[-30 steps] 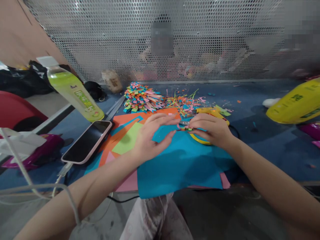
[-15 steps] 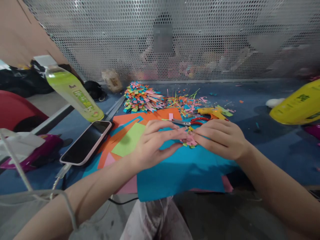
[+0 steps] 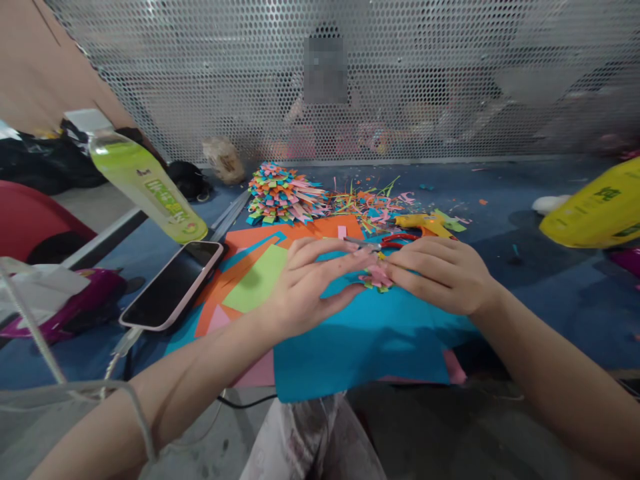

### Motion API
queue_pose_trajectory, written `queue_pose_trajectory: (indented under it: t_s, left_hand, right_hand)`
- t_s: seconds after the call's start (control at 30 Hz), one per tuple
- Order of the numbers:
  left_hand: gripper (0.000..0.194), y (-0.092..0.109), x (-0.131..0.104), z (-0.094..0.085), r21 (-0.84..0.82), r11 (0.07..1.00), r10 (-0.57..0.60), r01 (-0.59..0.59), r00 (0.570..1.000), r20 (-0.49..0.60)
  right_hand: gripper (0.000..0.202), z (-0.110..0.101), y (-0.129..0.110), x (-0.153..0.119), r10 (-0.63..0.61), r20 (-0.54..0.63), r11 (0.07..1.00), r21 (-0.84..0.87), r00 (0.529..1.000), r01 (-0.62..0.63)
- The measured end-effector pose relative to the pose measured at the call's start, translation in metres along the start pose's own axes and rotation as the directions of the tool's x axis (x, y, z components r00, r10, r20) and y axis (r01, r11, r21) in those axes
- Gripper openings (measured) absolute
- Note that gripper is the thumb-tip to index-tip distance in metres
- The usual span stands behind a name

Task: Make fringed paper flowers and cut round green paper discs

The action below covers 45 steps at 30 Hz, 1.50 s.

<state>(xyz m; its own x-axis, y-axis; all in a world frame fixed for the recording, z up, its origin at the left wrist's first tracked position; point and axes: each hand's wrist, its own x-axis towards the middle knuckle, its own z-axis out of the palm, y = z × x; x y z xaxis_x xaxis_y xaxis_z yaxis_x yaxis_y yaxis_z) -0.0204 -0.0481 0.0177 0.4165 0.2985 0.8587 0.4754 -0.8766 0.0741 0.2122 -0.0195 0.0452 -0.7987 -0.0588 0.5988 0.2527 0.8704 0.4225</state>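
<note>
A small pink and green paper piece (image 3: 379, 277) is held between my hands above a blue sheet (image 3: 350, 353). My left hand (image 3: 313, 283) has its fingertips on the piece's left side. The fingers of my right hand (image 3: 443, 275) are bent and pinch its right side. Scissors with red handles (image 3: 400, 239) lie just behind my fingertips. A yellow glue gun (image 3: 425, 223) rests behind my right hand. Farther back stands a cone of folded multicoloured paper strips (image 3: 283, 193), beside a pile of paper scraps (image 3: 367, 205).
At the left are a phone (image 3: 173, 287) with a cable, a green drink bottle (image 3: 145, 180) and a purple tissue holder (image 3: 95, 300). A yellow bottle (image 3: 595, 207) is at the right. A perforated metal panel (image 3: 225, 73) rises behind the table.
The fingers of my left hand have shifted slightly over the small paper piece, covering more of the scissors' blades. My right hand has hardly moved.
</note>
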Motion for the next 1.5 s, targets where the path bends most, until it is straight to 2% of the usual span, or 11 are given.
queue_pose_trajectory:
  t_s: [0.17,0.57,0.73,0.9,1.03,1.13,1.2,1.27,1.33,1.5]
  left_hand:
    - [0.055,-0.001,-0.001,0.0,-0.012,0.999,-0.053,0.053,0.999,-0.003]
    - [0.048,0.0,-0.002,0.001,-0.058,0.997,-0.052,0.053,0.999,0.017]
    - [0.056,-0.002,-0.003,0.003,-0.045,0.994,-0.1,0.1,0.995,-0.009]
    - [0.064,-0.003,-0.002,0.004,-0.116,0.985,-0.126,0.129,0.991,0.037]
    - [0.064,-0.001,-0.002,0.004,-0.219,0.959,-0.167,0.18,0.983,0.078]
    - [0.055,-0.003,-0.003,0.006,-0.361,0.869,-0.339,0.34,0.938,0.068]
    - [0.047,-0.006,-0.003,0.007,-0.471,0.746,-0.483,0.47,0.869,0.103]
    - [0.043,-0.009,-0.003,0.009,-0.556,0.613,-0.58,0.562,0.797,0.166]
    - [0.041,-0.01,-0.003,0.01,-0.607,0.516,-0.626,0.605,0.749,0.215]
    - [0.039,-0.007,-0.002,0.011,-0.667,0.393,-0.656,0.633,0.702,0.279]
  right_hand:
    - [0.016,0.005,0.001,-0.003,0.043,0.001,0.999,-0.025,0.999,-0.043]
    - [0.013,0.007,0.001,-0.003,0.045,0.011,0.999,-0.029,0.999,-0.045]
    - [0.013,0.007,0.002,-0.004,0.063,0.024,0.998,-0.003,0.998,-0.063]
    - [0.016,0.008,0.002,-0.004,0.127,0.089,0.986,0.097,0.988,-0.135]
    - [0.01,0.014,0.0,-0.005,0.251,0.081,0.926,0.27,0.965,-0.263]
    - [0.004,0.02,-0.001,-0.005,0.344,0.104,0.846,0.397,0.933,-0.357]
    - [0.008,0.023,-0.001,-0.005,0.387,0.138,0.797,0.447,0.912,-0.406]
    - [0.014,0.026,-0.001,-0.005,0.421,0.169,0.755,0.479,0.891,-0.447]
    - [0.015,0.028,-0.001,-0.006,0.447,0.2,0.716,0.504,0.872,-0.483]
    - [0.013,0.03,0.0,-0.008,0.484,0.219,0.659,0.547,0.847,-0.517]
